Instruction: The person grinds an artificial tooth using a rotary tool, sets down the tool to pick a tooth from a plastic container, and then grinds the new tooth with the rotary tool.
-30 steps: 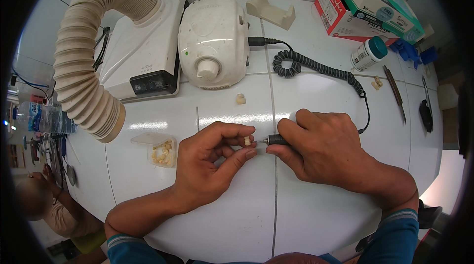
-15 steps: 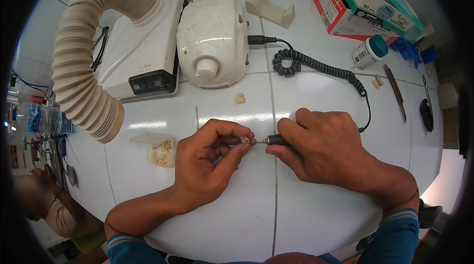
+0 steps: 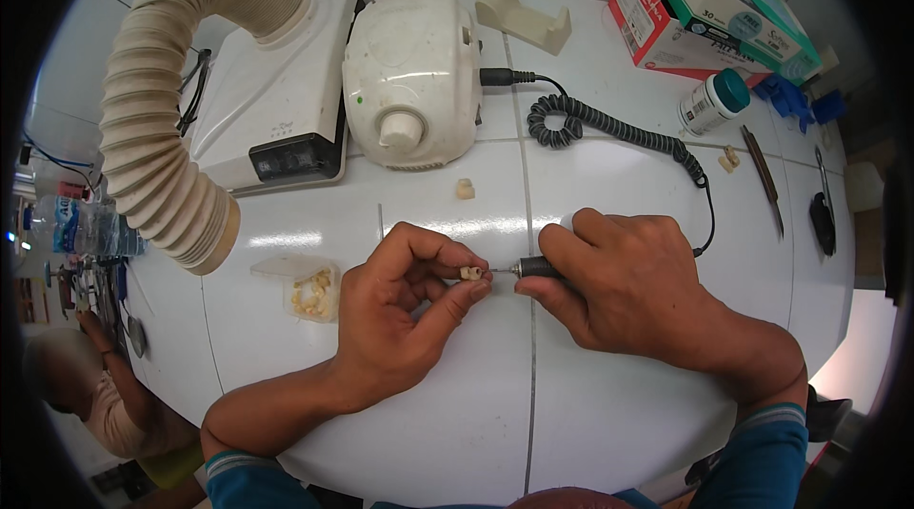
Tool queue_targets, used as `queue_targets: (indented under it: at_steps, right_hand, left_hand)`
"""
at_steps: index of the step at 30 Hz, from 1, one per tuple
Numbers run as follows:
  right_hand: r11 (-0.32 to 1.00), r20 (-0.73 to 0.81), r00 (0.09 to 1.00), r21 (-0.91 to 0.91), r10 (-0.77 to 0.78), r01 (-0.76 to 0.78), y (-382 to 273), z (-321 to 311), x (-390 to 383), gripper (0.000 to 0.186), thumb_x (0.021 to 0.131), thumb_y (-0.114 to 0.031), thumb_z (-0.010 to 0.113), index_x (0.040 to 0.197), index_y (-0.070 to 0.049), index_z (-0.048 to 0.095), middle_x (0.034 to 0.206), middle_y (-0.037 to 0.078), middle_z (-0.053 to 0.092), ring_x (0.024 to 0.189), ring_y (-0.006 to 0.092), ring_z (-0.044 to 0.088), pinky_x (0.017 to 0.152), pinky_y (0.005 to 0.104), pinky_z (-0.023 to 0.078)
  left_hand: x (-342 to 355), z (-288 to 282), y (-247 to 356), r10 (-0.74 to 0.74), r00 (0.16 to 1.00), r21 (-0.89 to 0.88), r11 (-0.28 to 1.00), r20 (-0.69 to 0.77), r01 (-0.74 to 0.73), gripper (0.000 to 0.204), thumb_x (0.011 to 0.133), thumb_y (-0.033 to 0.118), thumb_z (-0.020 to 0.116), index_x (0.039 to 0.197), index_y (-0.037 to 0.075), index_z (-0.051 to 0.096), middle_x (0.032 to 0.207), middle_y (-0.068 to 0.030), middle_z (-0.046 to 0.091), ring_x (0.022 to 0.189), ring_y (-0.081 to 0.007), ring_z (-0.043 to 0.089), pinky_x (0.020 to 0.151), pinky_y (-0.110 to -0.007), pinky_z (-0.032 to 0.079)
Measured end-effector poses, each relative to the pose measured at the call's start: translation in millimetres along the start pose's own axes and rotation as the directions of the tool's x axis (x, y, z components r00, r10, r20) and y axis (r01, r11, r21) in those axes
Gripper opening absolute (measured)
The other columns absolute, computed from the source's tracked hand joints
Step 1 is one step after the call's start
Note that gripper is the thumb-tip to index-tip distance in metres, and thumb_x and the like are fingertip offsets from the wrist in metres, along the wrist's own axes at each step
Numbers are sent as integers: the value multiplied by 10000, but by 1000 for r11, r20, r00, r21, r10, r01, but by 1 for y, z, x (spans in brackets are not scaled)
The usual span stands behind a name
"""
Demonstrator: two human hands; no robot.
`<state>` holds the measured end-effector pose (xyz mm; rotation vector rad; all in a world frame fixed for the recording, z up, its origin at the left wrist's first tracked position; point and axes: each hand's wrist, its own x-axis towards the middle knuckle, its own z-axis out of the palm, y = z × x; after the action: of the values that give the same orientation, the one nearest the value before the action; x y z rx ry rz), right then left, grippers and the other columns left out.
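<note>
My left hand (image 3: 392,328) pinches a small cream-coloured dental crown piece (image 3: 470,273) between thumb and fingertips. In my right hand (image 3: 633,292) is a dark rotary handpiece (image 3: 537,267), its thin metal bur (image 3: 502,270) pointing left. The bur's tip is at the crown piece, beside my left fingertips; whether they touch is too small to tell. A coiled black cord (image 3: 624,119) runs from the handpiece to the white micromotor control box (image 3: 411,80). Another cream tooth-like piece (image 3: 465,188) lies on the tiled table in front of that box.
A clear lidded box (image 3: 312,299) of tooth-like pieces stands left of my left hand. A ribbed hose (image 3: 157,147) arches over the left side. At the right lie a carving knife (image 3: 762,176), a white bottle (image 3: 709,104) and stacked cartons (image 3: 705,23). Another person (image 3: 124,395) sits at far left.
My left fingers have turned the crown piece slightly, so more of it shows. Both hands otherwise stay nearly in place. The person at far left has shifted a little.
</note>
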<state>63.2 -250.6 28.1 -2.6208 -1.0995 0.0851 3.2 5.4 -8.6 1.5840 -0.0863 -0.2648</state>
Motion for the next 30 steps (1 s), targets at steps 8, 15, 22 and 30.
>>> queue_targets:
  at_steps: [8, 15, 22, 30]
  right_hand:
    - [1000, 18, 1000, 14, -4, 4, 0, -1, 0, 438, 1066, -486, 723, 886, -89, 681, 694, 97, 629, 509, 269, 664, 435, 405, 468]
    - [1000, 0, 1000, 7, -20, 20, 3, 0, 1, 434, 1063, -478, 729, 895, -81, 680, 693, 101, 631, 503, 275, 663, 430, 410, 467]
    - [1000, -16, 1000, -24, 9, -10, -3, 0, 1, 414, 1062, -464, 728, 930, -74, 693, 712, 106, 657, 542, 308, 685, 465, 440, 496]
    - [997, 3, 1000, -78, 28, -28, -9, 3, -2, 423, 1075, -480, 694, 959, -73, 704, 748, 130, 694, 581, 327, 704, 519, 461, 530]
  left_hand:
    - [-1, 0, 0, 17, 1000, 3, 1000, 9, -17, 267, 1030, -130, 696, 1222, -27, 541, 1243, -161, 685, 1174, -183, 729, 1042, -324, 636]
    - [0, 0, 0, 37, 999, 43, 998, 7, -38, 268, 1029, -114, 716, 1246, -37, 578, 1211, -145, 716, 1127, -177, 750, 986, -307, 646]
    - [3, 1, -2, 118, 993, 75, 990, 1, -118, 257, 1049, -54, 732, 1288, -29, 641, 1168, -112, 745, 1027, -107, 748, 780, -228, 606]
    - [0, 3, -1, 146, 989, 117, 983, -16, -143, 238, 1061, -33, 719, 1288, -29, 647, 1160, -93, 734, 974, -82, 716, 773, -217, 589]
